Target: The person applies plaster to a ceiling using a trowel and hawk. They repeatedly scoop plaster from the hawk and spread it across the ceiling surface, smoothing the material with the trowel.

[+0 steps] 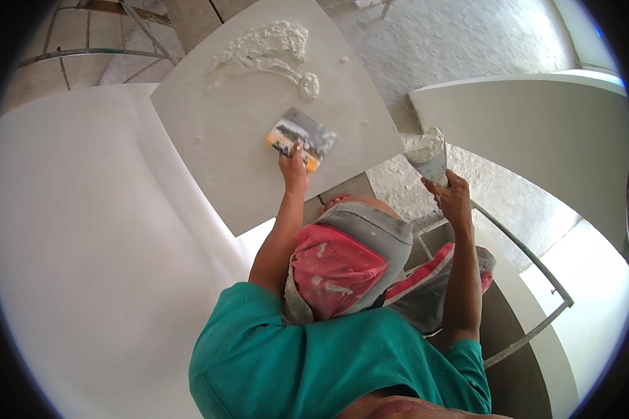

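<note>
My left hand (295, 166) is closed on the orange-and-black handle edge of a wide taping knife (310, 131), its grey blade smeared with white plaster. The blade is over the pale board (360, 119), below a lumpy heap of wet plaster (269, 47); I cannot tell whether it touches the board. Off the board's right corner, my right hand (452, 197) grips a putty knife (432, 167) with its blade pointing away from me. A mound of white plaster (426, 144) rests on that blade.
A metal frame rail (528, 253) curves past my right side. White walls (84, 244) rise at the left, and a pale panel (538, 119) stands at the right. Beyond the board lies a dusty floor (461, 49), with more metal bars (98, 52) at the far left.
</note>
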`<action>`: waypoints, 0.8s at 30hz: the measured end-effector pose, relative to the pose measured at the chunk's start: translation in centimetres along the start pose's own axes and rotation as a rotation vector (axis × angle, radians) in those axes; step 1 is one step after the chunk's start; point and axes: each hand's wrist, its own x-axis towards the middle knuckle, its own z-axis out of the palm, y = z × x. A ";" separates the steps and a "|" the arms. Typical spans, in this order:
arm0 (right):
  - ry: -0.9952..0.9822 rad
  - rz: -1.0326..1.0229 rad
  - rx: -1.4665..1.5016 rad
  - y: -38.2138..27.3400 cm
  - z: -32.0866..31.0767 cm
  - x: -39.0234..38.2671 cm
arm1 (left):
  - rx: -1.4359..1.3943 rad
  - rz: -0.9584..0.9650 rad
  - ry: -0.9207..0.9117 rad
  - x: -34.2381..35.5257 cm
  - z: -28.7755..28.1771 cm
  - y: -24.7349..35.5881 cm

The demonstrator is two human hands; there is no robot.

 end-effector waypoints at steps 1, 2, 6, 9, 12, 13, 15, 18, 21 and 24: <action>0.000 -0.002 0.001 0.1 -0.2 -0.2 | -0.008 0.050 0.017 1.3 1.4 -0.2; 0.003 0.033 0.000 0.1 -0.2 -0.4 | -0.014 0.102 0.037 2.7 2.8 -0.3; -0.008 0.128 0.091 -0.8 -0.2 -1.2 | 0.039 0.171 0.083 7.6 8.1 0.3; -0.017 0.119 0.099 -0.4 -0.2 -1.1 | -0.025 0.165 0.049 8.7 10.1 1.3; -0.033 0.021 0.017 -0.9 0.0 0.4 | -0.105 0.148 -0.061 9.1 8.9 2.1; -0.043 -0.019 -0.016 -1.3 0.2 1.0 | -0.127 0.140 -0.099 8.7 8.0 2.4; -0.070 -0.059 -0.074 -2.3 1.2 2.6 | -0.157 0.118 -0.155 7.6 7.3 4.5; -0.129 -0.091 -0.092 -4.7 4.2 5.9 | -0.183 0.099 -0.212 6.2 6.6 8.9; -0.189 -0.168 -0.126 -7.4 6.9 8.9 | -0.025 0.175 -0.279 3.7 6.6 12.3; -0.227 -0.229 -0.096 -11.3 9.4 10.4 | 0.297 0.262 -0.300 2.1 6.5 16.1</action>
